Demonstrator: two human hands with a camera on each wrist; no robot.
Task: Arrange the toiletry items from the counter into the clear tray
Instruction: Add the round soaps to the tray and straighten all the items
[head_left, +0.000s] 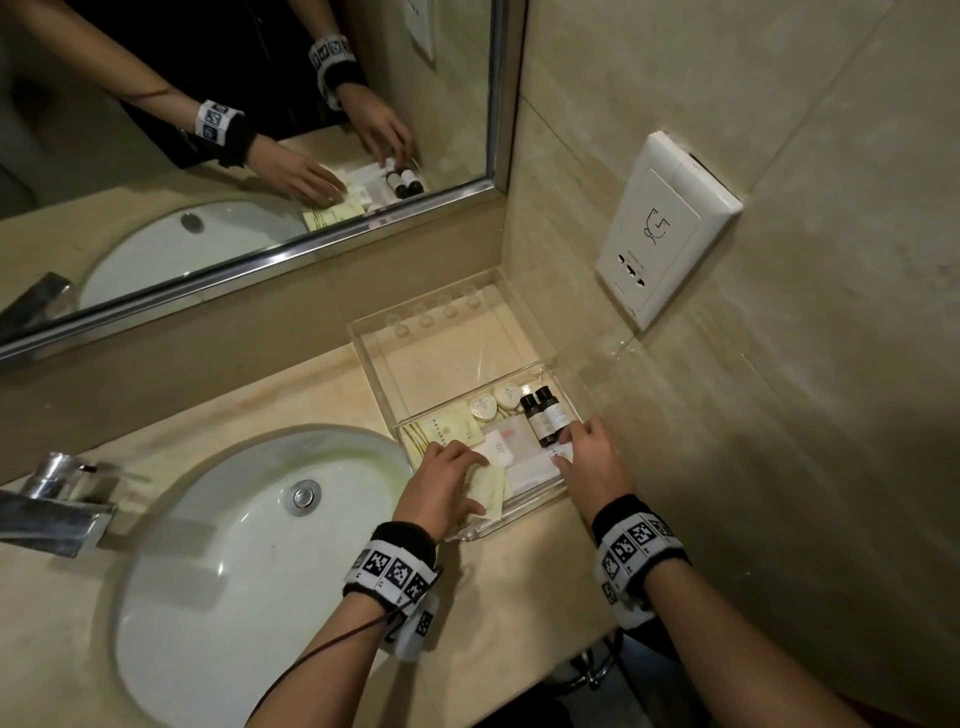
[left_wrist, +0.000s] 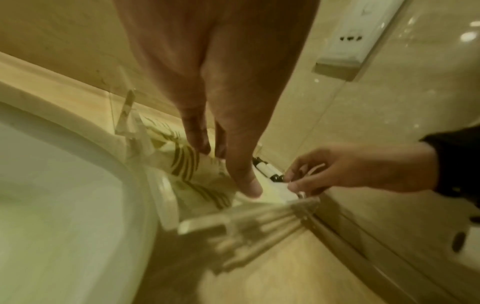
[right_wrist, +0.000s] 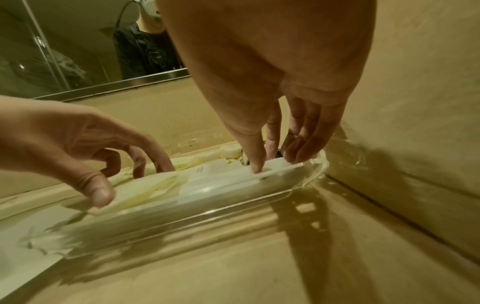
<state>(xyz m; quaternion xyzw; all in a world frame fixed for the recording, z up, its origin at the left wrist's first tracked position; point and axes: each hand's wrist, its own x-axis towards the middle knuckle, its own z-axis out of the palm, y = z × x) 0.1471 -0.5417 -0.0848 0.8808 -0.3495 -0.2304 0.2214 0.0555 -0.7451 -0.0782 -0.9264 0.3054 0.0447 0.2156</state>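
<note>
The clear tray (head_left: 457, 343) sits in the counter's corner against the wall. Two dark bottles (head_left: 543, 418), two round soaps (head_left: 496, 402), yellow packets (head_left: 447, 428) and white packets (head_left: 519, 460) lie in its near half. My left hand (head_left: 467, 483) arches over the front left of the tray and holds a yellow packet (head_left: 488, 491) between thumb and fingers (right_wrist: 166, 164). At the front right my right hand (head_left: 569, 447) pinches a white packet (right_wrist: 272, 166) just below the bottles (left_wrist: 265, 170). The tray's far half is bare.
A white oval sink (head_left: 234, 545) with a chrome faucet (head_left: 57, 509) lies left of the tray. A mirror (head_left: 208, 156) runs along the back wall. A white wall socket (head_left: 665, 228) hangs on the right wall. Beige counter (head_left: 519, 597) lies in front of the tray.
</note>
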